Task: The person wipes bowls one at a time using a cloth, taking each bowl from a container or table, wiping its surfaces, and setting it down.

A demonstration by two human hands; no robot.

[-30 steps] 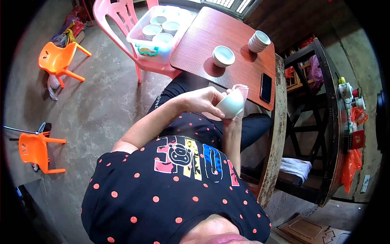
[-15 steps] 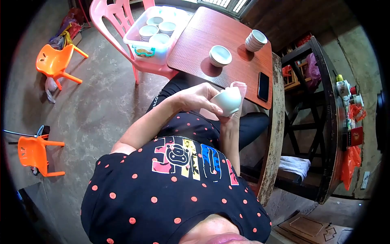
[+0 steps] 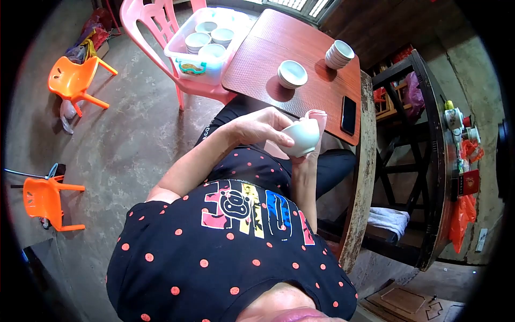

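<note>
My left hand [image 3: 264, 127] grips a white bowl [image 3: 301, 138] by its side, thumb along the outer wall and fingers toward the rim. The bowl is tilted over my lap, just short of the table edge. Behind it my right hand [image 3: 307, 158] holds a pink cloth [image 3: 317, 116] against the bowl; most of its fingers are hidden. On the red-brown table [image 3: 263, 59] ahead stand a short stack of white bowls [image 3: 292, 74] and a taller stack of bowls [image 3: 338, 55].
A clear plastic box [image 3: 177, 49] with several stacked bowls rests on a pink chair [image 3: 155, 32] at the left. A black phone [image 3: 348, 115] lies near the table's right edge, beside a worn wooden bench [image 3: 365, 161]. Orange chairs [image 3: 72, 78] stand on the floor at left.
The bowl has turned slightly in my hands and shifted a little to the right. My left thumb sits slightly higher on its wall. The stacks have stayed put.
</note>
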